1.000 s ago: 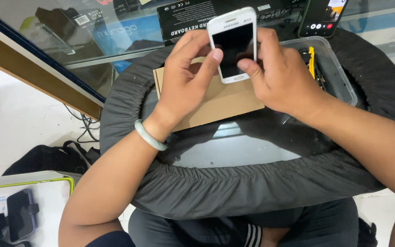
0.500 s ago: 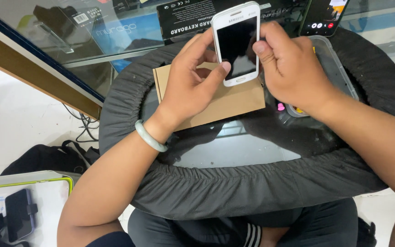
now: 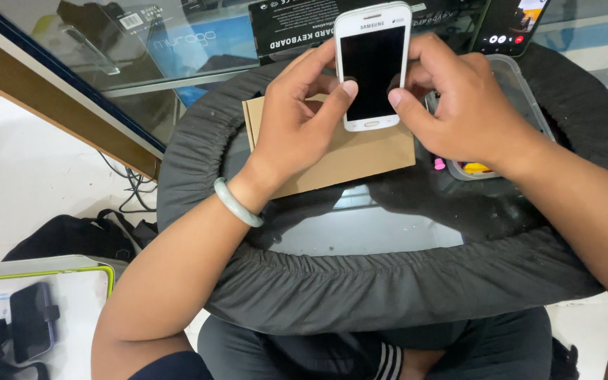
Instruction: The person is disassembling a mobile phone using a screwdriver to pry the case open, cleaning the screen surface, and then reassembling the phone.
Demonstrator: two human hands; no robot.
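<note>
Right now both hands hold a white smartphone [image 3: 373,67] upright above the brown cardboard box [image 3: 339,151]. The left hand [image 3: 297,134] has fingers curled around its left edge, thumb on the dark screen; the right hand [image 3: 462,109] clasps the other edge. This looks like inspecting; any further handling needs a steady two-sided grip.

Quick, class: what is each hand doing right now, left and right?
Left hand: closed on the white phone, thumb on its screen.
Right hand: closed on the same phone's other side.
</note>
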